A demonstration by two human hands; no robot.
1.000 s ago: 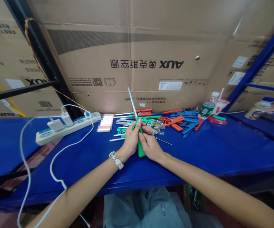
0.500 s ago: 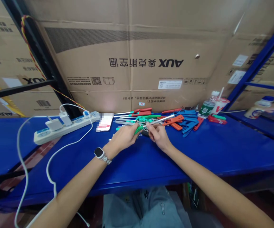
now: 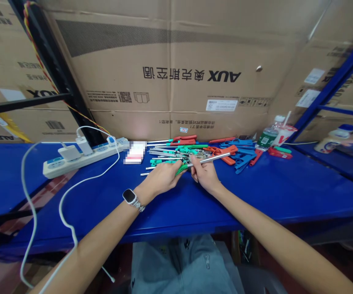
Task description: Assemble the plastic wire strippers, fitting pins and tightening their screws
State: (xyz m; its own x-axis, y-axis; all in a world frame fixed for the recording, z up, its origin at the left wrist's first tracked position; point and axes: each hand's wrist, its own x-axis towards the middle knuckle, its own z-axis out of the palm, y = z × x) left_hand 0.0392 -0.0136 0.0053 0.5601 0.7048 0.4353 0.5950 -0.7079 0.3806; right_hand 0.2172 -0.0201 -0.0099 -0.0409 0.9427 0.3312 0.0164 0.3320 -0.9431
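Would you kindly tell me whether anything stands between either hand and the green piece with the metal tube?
Nothing visible does: the left hand holds the green handle and the right hand holds the metal tube. The loose parts lie beyond or beside the hands.

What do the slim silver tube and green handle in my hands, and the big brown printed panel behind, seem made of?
Slim silver tube: probably metal, smooth and fairly shiny, from its bright grey sheen. Green handle: likely plastic, from its even, vivid colour; it's partly covered, so the finish is unclear. Big brown printed panel: almost certainly cardboard, matt, given the fold creases and carton print.
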